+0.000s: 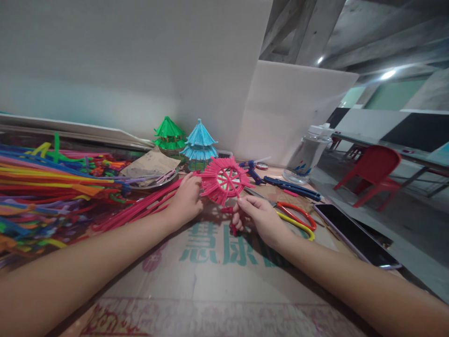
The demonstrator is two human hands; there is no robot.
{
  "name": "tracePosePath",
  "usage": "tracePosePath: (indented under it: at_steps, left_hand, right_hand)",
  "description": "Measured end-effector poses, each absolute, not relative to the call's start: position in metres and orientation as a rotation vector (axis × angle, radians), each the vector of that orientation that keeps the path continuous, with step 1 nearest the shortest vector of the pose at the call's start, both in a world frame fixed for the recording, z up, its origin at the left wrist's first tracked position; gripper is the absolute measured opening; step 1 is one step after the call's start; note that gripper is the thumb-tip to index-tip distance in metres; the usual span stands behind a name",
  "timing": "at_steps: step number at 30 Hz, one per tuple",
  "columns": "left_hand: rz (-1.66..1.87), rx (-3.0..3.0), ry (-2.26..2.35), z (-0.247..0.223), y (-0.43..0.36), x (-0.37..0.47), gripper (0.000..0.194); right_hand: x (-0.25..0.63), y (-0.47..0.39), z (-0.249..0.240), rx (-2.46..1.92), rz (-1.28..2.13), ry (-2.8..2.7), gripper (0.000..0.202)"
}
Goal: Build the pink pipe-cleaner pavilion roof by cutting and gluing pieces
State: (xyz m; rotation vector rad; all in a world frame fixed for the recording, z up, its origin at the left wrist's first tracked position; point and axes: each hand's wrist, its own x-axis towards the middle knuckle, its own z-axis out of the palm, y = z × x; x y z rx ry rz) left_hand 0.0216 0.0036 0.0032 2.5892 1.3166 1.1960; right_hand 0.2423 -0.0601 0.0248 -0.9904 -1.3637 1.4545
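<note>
A pink ring with spokes and a fringed rim (227, 179) is held upright above the cardboard. My right hand (257, 217) pinches its lower right edge between thumb and finger, and small dark red pieces lie by the curled fingers. At the ring's left edge is my left hand (186, 199), its fingers closed; it touches pink pipe cleaners (140, 209), and what its fingertips grip is hidden. Behind the ring stand a green tiered pavilion (169, 135) and a light blue one (199, 144).
Colourful pipe cleaners (52, 182) fill the left side. On the right are scissors (298, 217), a blue glue gun (253, 171), a blue cutter (293, 187), a clear bottle (304, 157) and a phone (356, 234). A white panel (133, 61) rises behind; a red chair (375, 171) stands beyond.
</note>
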Motion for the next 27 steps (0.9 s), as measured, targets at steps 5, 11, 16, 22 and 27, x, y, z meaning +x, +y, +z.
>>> tracePosePath:
  at_steps: [5, 11, 16, 22, 27]
  left_hand:
    - [1.210, 2.580, 1.281, 0.0048, 0.0014, 0.0221, 0.024]
    - [1.206, 2.615, 1.285, 0.0045, 0.0017, 0.0213, 0.023]
    - [1.208, 2.599, 1.302, 0.0035, 0.0031, 0.0211, 0.023]
    - [1.225, 2.544, 1.317, 0.0028, 0.0039, 0.0214, 0.019]
    - [1.240, 2.514, 1.295, 0.0036, 0.0031, 0.0224, 0.022]
  right_hand:
    - [0.2438, -0.0579, 0.0242, -0.972, 1.503, -1.335, 0.038]
    - [0.2446, -0.0579, 0.0242, -0.985, 1.497, -1.349, 0.038]
    - [0.2462, -0.0565, 0.0231, -0.993, 1.462, -1.375, 0.042]
    - [0.2505, -0.0509, 0.0199, -1.056, 1.385, -1.393, 0.053]
    - [0.2492, -0.0521, 0.0202, -1.043, 1.357, -1.433, 0.049]
